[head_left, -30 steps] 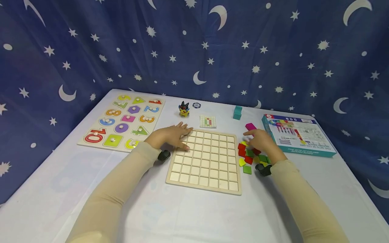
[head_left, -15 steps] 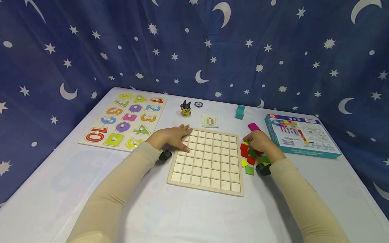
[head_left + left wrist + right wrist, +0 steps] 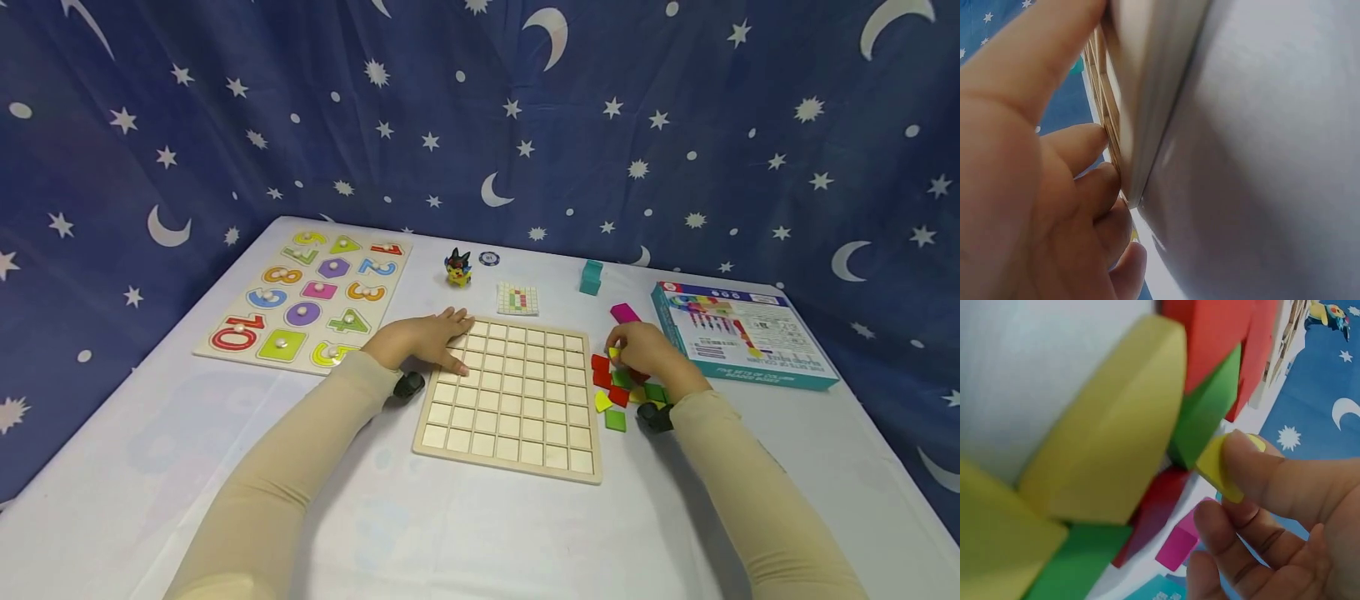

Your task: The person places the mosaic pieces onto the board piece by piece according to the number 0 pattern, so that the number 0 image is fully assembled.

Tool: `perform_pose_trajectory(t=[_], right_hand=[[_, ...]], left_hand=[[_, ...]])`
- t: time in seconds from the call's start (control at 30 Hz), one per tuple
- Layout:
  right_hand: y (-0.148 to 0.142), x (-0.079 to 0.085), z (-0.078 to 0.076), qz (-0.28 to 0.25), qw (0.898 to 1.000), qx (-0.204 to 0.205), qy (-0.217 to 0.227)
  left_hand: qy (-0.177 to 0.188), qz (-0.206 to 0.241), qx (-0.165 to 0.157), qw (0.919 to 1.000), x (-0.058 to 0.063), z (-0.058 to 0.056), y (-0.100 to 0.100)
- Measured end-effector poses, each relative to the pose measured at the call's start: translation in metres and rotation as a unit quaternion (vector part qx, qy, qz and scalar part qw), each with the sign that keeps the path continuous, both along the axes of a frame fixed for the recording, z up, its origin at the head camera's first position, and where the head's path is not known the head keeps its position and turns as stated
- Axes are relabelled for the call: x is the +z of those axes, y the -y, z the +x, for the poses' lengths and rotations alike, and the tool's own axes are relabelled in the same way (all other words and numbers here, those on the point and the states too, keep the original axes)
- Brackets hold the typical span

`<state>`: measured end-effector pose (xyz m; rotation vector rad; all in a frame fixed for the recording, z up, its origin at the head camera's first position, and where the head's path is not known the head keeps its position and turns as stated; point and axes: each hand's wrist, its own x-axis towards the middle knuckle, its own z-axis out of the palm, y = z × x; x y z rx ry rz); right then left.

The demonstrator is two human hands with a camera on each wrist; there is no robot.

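Note:
My left hand rests on the upper left corner of a wooden grid board, its fingers stretched over the rim. In the left wrist view the fingertips of the left hand lie along the board's edge. My right hand is over a pile of small coloured tiles right of the board. Between thumb and fingers the right hand pinches a yellow tile. Around it lie red tiles, green tiles and yellow tiles.
Behind the board lie a small pattern card, a toy figure and a round chip. Teal blocks and a magenta block stand farther right. A flat box is at right, a number puzzle at left.
The right hand has lowered to the tile pile, and its fingers have closed on a yellow tile. The left hand stays on the board. The head view has shifted slightly.

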<state>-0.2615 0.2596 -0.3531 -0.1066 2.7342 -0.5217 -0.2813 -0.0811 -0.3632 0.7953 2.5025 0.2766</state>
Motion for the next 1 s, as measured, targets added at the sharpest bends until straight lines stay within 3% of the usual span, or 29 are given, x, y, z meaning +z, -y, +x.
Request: perform_pose_trajectory(t=[0.47,0.77,1.0], right_hand=[[0.004,0.015,-0.004,-0.041,0.999,-0.018,-0.027],[0.026,0.017,-0.007,-0.097,0.993,0.004,-0.069],[0.052,0.013,-0.009,-0.173,0.984,0.025,-0.037]], left_hand=[[0.007,-0.009,0.008,0.9999,-0.001,0.0,0.002],[-0.003,-0.019,-0.001,0.9998,0.001,-0.002,-0.002],[0.001,-0.021,-0.002,0.9998,0.002,-0.001,-0.004]])
